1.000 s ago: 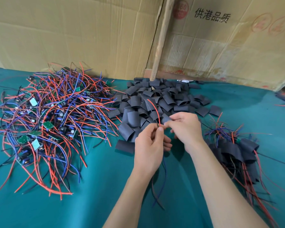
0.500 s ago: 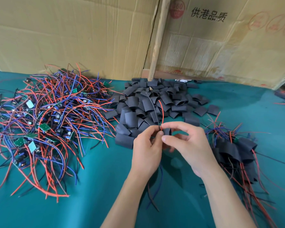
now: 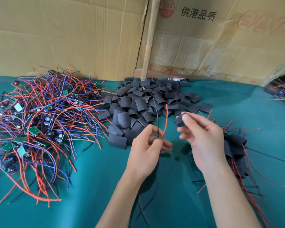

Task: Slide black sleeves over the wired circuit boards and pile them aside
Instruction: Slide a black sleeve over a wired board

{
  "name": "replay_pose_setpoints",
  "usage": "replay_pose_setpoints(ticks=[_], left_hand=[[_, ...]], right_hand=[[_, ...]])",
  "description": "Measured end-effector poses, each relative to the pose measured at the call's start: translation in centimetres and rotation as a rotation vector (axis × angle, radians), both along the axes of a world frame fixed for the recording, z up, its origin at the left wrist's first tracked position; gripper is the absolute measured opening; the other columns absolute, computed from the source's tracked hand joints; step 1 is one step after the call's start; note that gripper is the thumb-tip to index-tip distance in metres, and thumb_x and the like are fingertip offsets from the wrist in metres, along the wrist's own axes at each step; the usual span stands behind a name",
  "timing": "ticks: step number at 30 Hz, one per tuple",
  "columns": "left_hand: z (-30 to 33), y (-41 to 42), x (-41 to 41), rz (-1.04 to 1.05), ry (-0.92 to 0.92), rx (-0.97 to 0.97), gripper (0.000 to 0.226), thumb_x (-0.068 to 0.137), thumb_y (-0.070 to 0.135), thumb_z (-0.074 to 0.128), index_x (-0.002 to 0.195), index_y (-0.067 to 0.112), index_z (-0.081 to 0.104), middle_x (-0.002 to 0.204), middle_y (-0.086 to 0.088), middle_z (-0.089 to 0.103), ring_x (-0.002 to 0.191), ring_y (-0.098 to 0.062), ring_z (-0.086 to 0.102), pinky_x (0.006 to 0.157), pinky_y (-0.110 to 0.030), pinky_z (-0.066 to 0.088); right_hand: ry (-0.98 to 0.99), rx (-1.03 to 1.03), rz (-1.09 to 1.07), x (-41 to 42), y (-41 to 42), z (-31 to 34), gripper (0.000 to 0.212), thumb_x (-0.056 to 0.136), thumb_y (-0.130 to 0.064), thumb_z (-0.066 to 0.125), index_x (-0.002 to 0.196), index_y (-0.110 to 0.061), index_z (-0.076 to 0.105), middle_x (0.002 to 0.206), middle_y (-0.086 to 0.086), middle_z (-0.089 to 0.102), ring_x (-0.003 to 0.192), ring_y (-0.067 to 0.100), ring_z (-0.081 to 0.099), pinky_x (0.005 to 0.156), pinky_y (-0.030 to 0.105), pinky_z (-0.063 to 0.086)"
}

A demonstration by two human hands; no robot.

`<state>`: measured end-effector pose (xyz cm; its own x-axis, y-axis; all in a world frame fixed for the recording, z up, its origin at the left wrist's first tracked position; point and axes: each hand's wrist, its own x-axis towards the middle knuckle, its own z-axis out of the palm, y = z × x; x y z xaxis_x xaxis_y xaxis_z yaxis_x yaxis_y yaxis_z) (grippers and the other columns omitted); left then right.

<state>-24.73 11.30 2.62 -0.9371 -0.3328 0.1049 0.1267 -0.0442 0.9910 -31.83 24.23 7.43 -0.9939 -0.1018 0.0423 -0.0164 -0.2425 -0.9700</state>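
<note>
My left hand (image 3: 146,150) grips a wired circuit board that is hidden inside the fist. Its red wire (image 3: 165,119) and black wire (image 3: 156,119) stick up above the hand, and blue and black wires hang below the wrist. My right hand (image 3: 202,139) pinches one black sleeve (image 3: 179,120) between thumb and fingers, a short way right of the wire tips and apart from them. A heap of loose black sleeves (image 3: 146,102) lies behind the hands. Unsleeved boards with red and blue wires (image 3: 39,122) are heaped at the left. Sleeved boards (image 3: 235,148) are piled at the right, partly behind my right hand.
Everything lies on a teal cloth (image 3: 92,186). Cardboard sheets (image 3: 72,35) and a wooden stick (image 3: 150,38) stand along the back. More wired parts (image 3: 281,92) show at the far right edge.
My hands have parted. The right hand drew the black sleeve away to the right and up, and the red and black wires now stand free above my left hand.
</note>
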Motion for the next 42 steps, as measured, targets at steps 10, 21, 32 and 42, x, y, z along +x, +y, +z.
replay_pose_setpoints(ticks=[10, 21, 32, 42], left_hand=[[0.5, 0.0, 0.2, 0.017, 0.065, -0.173, 0.035, 0.103, 0.047, 0.035, 0.094, 0.033, 0.065, 0.056, 0.002, 0.053, 0.059, -0.02, 0.061, 0.068, -0.039, 0.051], [0.3, 0.0, 0.2, -0.011, 0.017, -0.282, 0.026, 0.1, 0.034, 0.046, 0.107, 0.037, 0.07, 0.056, 0.009, 0.053, 0.06, -0.03, 0.056, 0.065, -0.042, 0.05], [0.5, -0.6, 0.4, -0.027, -0.024, -0.133, 0.026, 0.098, 0.028, 0.053, 0.101, 0.037, 0.077, 0.06, 0.01, 0.056, 0.064, -0.008, 0.055, 0.06, -0.02, 0.038], [0.7, -0.5, 0.4, -0.043, -0.027, -0.111, 0.027, 0.091, 0.033, 0.051, 0.094, 0.038, 0.077, 0.061, 0.007, 0.054, 0.062, -0.007, 0.056, 0.064, -0.025, 0.04]], right_hand=[[-0.022, -0.021, 0.106, 0.7, -1.1, -0.5, 0.007, 0.091, -0.01, 0.074, 0.094, -0.012, 0.081, 0.084, 0.007, 0.075, 0.069, 0.018, 0.069, 0.056, 0.022, 0.052], [-0.184, -0.263, -0.127, -0.3, -0.1, -0.2, 0.007, 0.092, -0.009, 0.074, 0.087, -0.011, 0.071, 0.077, 0.0, 0.069, 0.063, 0.013, 0.068, 0.057, 0.02, 0.053], [-0.266, -0.267, -0.112, -0.6, -0.1, -0.5, 0.013, 0.093, -0.009, 0.074, 0.081, -0.009, 0.068, 0.067, 0.001, 0.068, 0.061, 0.011, 0.069, 0.057, 0.018, 0.054], [-0.285, -0.309, -0.096, -0.5, 0.2, -0.3, 0.014, 0.094, -0.009, 0.072, 0.082, -0.009, 0.067, 0.066, -0.001, 0.068, 0.061, 0.011, 0.069, 0.057, 0.017, 0.054]])
